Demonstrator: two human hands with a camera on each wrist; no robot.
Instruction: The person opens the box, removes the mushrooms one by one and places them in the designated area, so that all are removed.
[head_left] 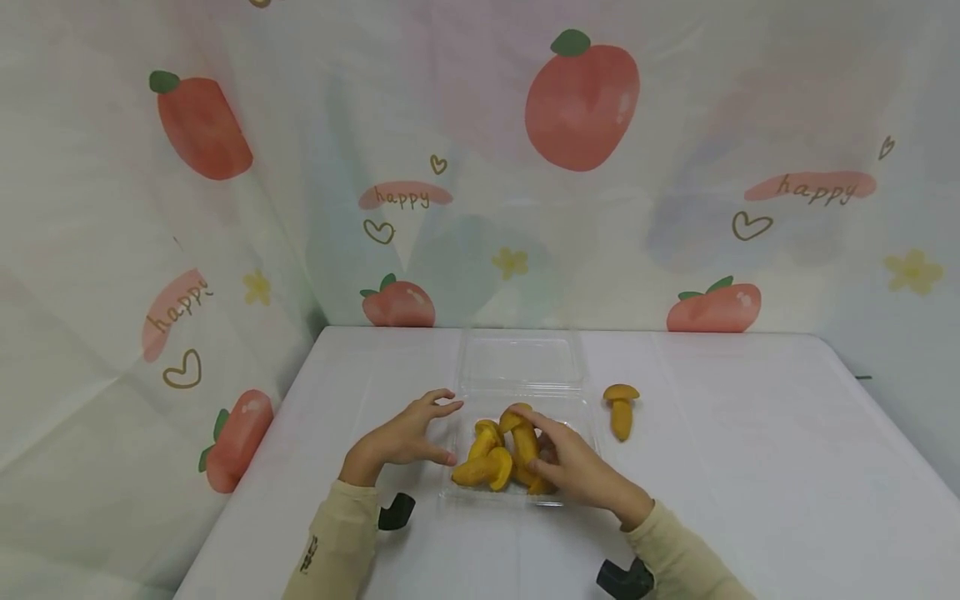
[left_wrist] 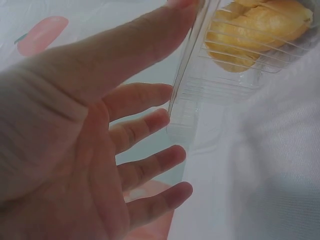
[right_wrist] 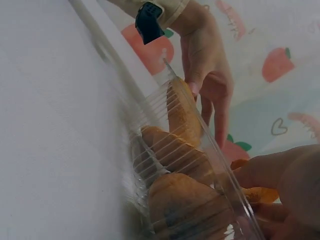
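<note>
A clear plastic clamshell box (head_left: 521,498) lies with its lid (head_left: 521,362) folded back. Several yellow-brown mushrooms, one of them a mushroom (head_left: 480,468) lying on its side at the front left, are in its base. My right hand (head_left: 573,467) pinches another mushroom (head_left: 522,437) between thumb and fingers, above the right half of the box. At the left side, my left hand (head_left: 408,435) has its fingers spread and its thumb at the rim. In the left wrist view the box wall (left_wrist: 186,65) runs right beside those fingertips.
One more mushroom (head_left: 621,412) lies on the white table (head_left: 750,467), right of the lid. Behind and to the left hang cloth walls (head_left: 465,108) printed with fruit and hearts. Dark wrist-camera pieces (head_left: 396,512) stick out by both sleeves.
</note>
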